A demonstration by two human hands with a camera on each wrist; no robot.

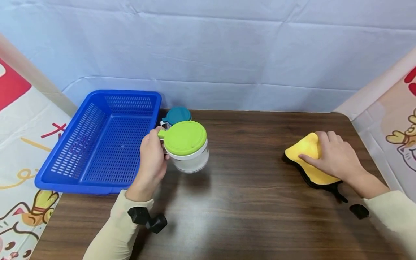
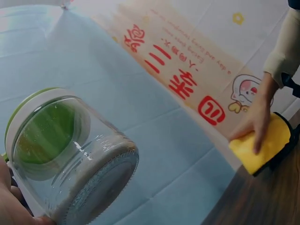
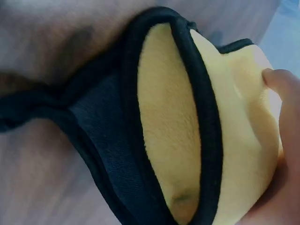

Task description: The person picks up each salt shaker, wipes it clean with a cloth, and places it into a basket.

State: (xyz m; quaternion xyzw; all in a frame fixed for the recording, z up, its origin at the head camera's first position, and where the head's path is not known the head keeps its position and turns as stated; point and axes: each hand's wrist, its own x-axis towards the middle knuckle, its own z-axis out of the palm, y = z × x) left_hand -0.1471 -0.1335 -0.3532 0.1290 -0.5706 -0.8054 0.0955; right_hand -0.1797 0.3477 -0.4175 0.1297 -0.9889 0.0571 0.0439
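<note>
My left hand [image 1: 152,155] grips the handle of a clear glass seasoning jar [image 1: 190,162] with a white collar and a bright green lid [image 1: 185,138]. Its shadow falls on the table beneath, and the left wrist view shows the jar's glass base. Over on the right, my right hand [image 1: 336,155] holds a soft yellow cleaning mitt [image 1: 300,148], thumb on one side and fingers over the top. Black binding edges the mitt, and in the right wrist view a dark panel and a strap [image 3: 28,110] extend from its opening [image 3: 171,122].
A blue plastic basket [image 1: 97,189] with slotted walls stands on the left. Just behind the held jar is a second jar with a teal lid [image 1: 178,115], partly hidden. The brown wooden table [image 1: 247,202] ends at a pale cloth backdrop [image 1: 227,65], with printed cloths on both sides.
</note>
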